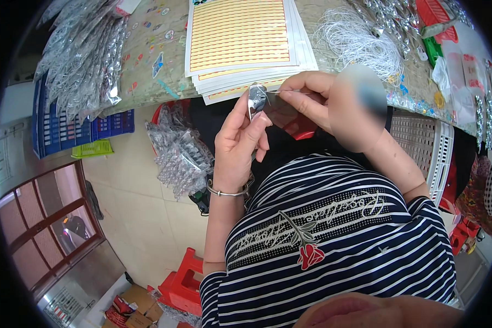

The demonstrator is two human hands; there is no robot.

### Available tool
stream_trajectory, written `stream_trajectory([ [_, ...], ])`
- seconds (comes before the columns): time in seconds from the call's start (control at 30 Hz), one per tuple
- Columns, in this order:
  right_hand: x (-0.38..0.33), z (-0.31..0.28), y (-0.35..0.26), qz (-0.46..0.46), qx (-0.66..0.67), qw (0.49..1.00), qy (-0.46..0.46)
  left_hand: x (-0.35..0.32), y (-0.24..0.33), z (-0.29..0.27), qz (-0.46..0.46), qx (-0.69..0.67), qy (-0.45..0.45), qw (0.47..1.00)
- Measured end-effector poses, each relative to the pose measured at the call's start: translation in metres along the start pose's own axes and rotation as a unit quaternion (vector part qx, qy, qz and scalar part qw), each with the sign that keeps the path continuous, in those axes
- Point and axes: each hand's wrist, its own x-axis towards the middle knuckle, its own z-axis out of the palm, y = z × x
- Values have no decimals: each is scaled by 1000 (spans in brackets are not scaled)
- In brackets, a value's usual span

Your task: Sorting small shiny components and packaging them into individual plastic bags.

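My left hand [236, 134], a bracelet on its wrist, grips a small shiny silver-and-black piece [257, 98] between thumb and fingers. Its exact kind is not clear. Just right of it, my right hand [311, 101] is closed in a pinch on a thin white string [274, 92] that reaches the shiny piece. Whether the string passes through it, I cannot tell. A blurred patch covers the back of my right hand and its wrist. Both hands are at the table's near edge, in front of a stack of yellow-and-red printed sheets [238, 33].
On the table [147, 60], clear-wrapped silvery packets [87, 60] pile up at left. A tangle of white string [355, 41] lies at right, near a red basket [437, 19]. Below are a blue crate [60, 123], bagged packets [180, 147], a red stool [186, 281] and a white basket [421, 142].
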Motion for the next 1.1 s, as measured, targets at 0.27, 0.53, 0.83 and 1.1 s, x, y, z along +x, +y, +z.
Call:
stream_trajectory([
  [0.27, -3, 2, -17, -4, 41, 999, -12, 1, -5, -4, -19, -12, -4, 1000],
  [0.53, 6, 3, 13, -58, -77, 995, 22, -1, -5, -4, -28, -13, -10, 999],
  [0.83, 4, 2, 15, -40, -117, 992, 16, -2, -5, -5, -26, -9, 1, 1000],
  [1.1, 2, 9, 9, -58, -82, 995, -12, -1, -8, -6, -22, 10, 1, 1000],
])
